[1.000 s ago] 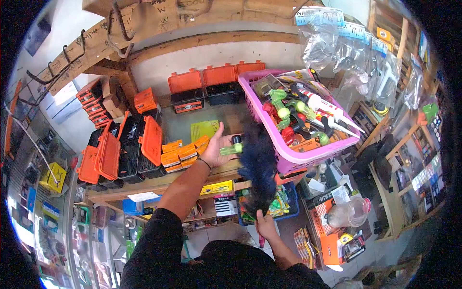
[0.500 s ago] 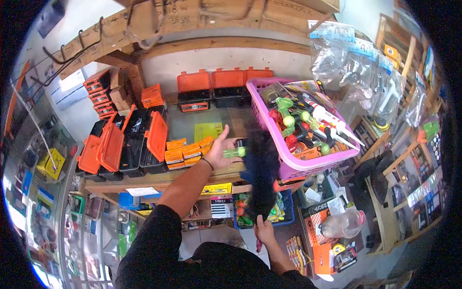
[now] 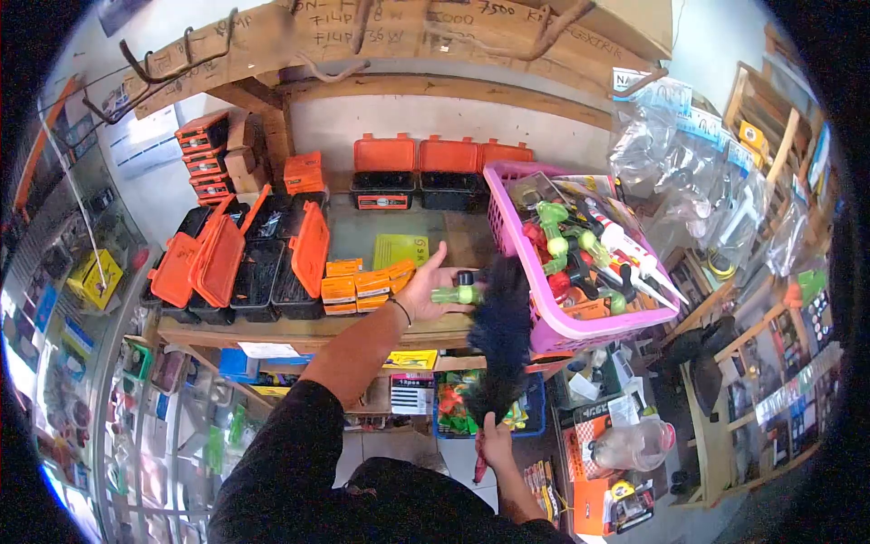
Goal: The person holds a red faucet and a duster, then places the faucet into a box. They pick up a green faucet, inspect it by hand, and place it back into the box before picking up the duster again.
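Observation:
My left hand is over the shelf's front edge, palm turned inward and thumb raised. In it lies a small green plastic piece with a black cap, whose exact kind I cannot make out. My right hand, lower down, is wrapped round the reddish handle of a dark feather duster. The duster stands upright, its feathers just right of the green piece and in front of the pink basket. Similar green pieces lie in that basket among white-nozzled tubes and other goods.
Small orange boxes and a yellow card are left of my hand. Black cases with orange lids line the shelf. A blue bin sits below. Metal hooks jut from the beam overhead.
The view has shifted, so the shelf sits slightly farther right and lower. The duster looks less blurred. Both hands keep their holds, and the green piece is turned a little differently.

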